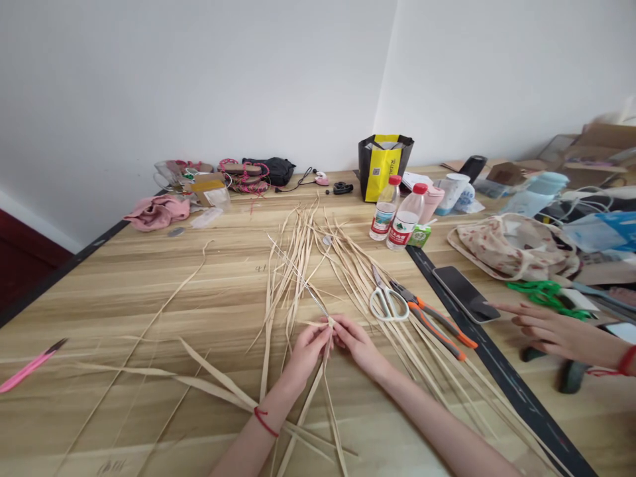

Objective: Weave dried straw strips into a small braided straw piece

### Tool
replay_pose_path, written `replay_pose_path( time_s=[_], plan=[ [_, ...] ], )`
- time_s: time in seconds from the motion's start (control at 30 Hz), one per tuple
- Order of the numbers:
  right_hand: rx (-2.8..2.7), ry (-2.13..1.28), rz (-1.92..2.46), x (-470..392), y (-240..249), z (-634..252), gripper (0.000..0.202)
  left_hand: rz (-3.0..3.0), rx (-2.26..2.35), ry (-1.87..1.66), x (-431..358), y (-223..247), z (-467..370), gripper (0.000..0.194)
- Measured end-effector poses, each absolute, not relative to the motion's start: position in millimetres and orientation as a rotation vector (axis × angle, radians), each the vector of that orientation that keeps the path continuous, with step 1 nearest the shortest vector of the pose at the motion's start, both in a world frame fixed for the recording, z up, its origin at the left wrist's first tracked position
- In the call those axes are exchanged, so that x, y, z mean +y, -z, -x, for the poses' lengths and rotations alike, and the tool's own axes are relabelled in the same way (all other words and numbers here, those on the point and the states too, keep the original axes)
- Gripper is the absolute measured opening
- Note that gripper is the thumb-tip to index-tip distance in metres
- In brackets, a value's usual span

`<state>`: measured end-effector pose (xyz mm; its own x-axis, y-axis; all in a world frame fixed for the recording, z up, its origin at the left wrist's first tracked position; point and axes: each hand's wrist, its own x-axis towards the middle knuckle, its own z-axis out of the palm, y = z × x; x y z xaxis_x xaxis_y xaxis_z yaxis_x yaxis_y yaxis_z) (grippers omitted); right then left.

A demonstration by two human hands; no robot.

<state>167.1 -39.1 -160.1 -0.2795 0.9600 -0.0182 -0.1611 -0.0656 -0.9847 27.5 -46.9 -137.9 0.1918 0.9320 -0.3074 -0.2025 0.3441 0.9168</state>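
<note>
My left hand (309,352) and my right hand (358,346) meet at the middle of the table, both closed in a pinch. Between their fingertips they grip pale straw strips (330,391), whose long ends hang toward me and spread left. A thin silver wire (293,265) runs from the fingertips up and to the left; its near end is hidden at the pinch. Just beyond my hands lies a loose bundle of straw strips (301,258). To the right of my right hand, white-handled scissors (389,303) and orange-handled pliers (437,324) rest on more strips.
Two red-capped bottles (405,218) and a black and yellow bag (382,169) stand at the back. Another person's hand (561,334) reaches in from the right by a phone (466,293). A pink cloth (158,212) lies back left, a pink-handled tool (30,368) at the left edge.
</note>
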Motion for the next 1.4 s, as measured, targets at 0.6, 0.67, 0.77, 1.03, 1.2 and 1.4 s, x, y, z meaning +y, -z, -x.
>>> replay_pose_path(
  time_s=[0.6,0.67,0.77,1.03,1.2,1.4],
  plan=[
    [-1.440,-1.301,0.951,-39.5,151.5,-168.4,0.031,-0.927,1.027,-0.981,-42.9,133.7,-26.1,0.038],
    [-1.462,-1.269,0.945,-39.8,149.9,-168.4,0.030,-0.946,1.021,-0.981,-42.7,132.5,-26.5,0.038],
    [-1.487,-1.243,0.940,-40.3,149.9,-167.5,0.031,-0.956,1.037,-0.991,-42.9,132.6,-26.3,0.039],
    [-1.488,-1.219,0.948,-40.8,155.1,-164.3,0.030,-0.953,1.075,-0.994,-41.9,137.4,-23.9,0.036],
    [-1.460,-1.257,0.961,-40.4,158.1,-162.9,0.034,-0.937,1.088,-1.012,-43.7,138.0,-24.5,0.034],
    [-1.454,-1.272,0.964,-39.7,160.0,-163.0,0.034,-0.932,1.084,-1.005,-43.9,135.7,-22.6,0.036]
  ],
)
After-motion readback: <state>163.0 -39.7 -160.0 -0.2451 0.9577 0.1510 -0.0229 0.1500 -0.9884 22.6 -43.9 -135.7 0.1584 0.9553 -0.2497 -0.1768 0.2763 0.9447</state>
